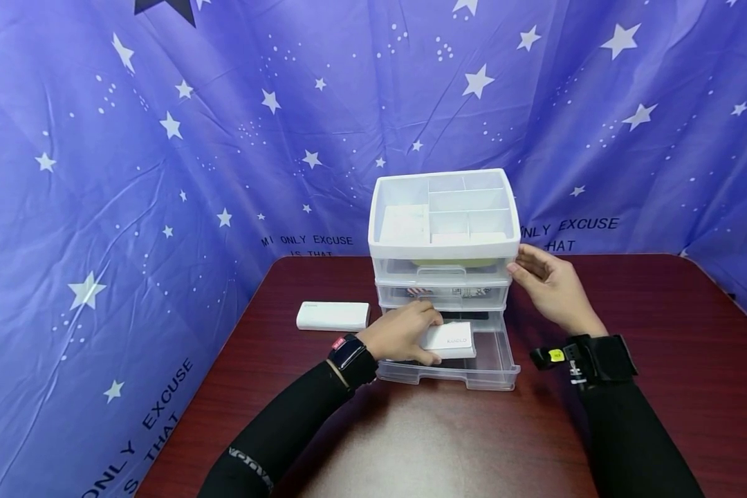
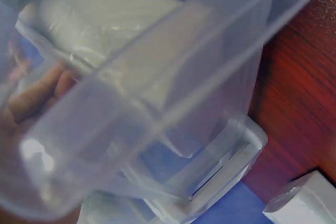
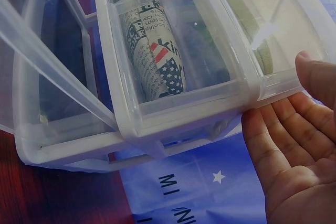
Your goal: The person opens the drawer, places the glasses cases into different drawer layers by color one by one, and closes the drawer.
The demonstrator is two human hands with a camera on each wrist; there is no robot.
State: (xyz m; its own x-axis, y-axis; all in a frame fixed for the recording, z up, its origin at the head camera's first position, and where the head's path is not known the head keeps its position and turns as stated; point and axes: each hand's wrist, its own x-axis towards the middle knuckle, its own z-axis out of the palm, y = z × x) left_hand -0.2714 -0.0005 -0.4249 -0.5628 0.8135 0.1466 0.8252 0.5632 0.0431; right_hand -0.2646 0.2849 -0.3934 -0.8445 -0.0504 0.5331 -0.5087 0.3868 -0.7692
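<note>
In the head view my left hand (image 1: 404, 332) grips a white box (image 1: 449, 340) with small dark lettering, at the pulled-out bottom drawer (image 1: 492, 360) of a clear plastic drawer unit (image 1: 443, 249). The left wrist view looks through the blurred clear drawer wall (image 2: 210, 77), with some fingers (image 2: 34, 95) showing behind it. My right hand (image 1: 554, 287) touches the unit's right side near the top, fingers along the wall and thumb by the front corner. In the right wrist view those fingers (image 3: 286, 135) look mostly straight.
A second white box (image 1: 333, 316) lies on the dark red table (image 1: 255, 387), left of the unit. The middle drawer holds a newspaper-print item with a flag pattern (image 3: 152, 51). A divided tray (image 1: 469, 200) tops the unit. A blue star-print curtain (image 1: 324, 104) hangs behind.
</note>
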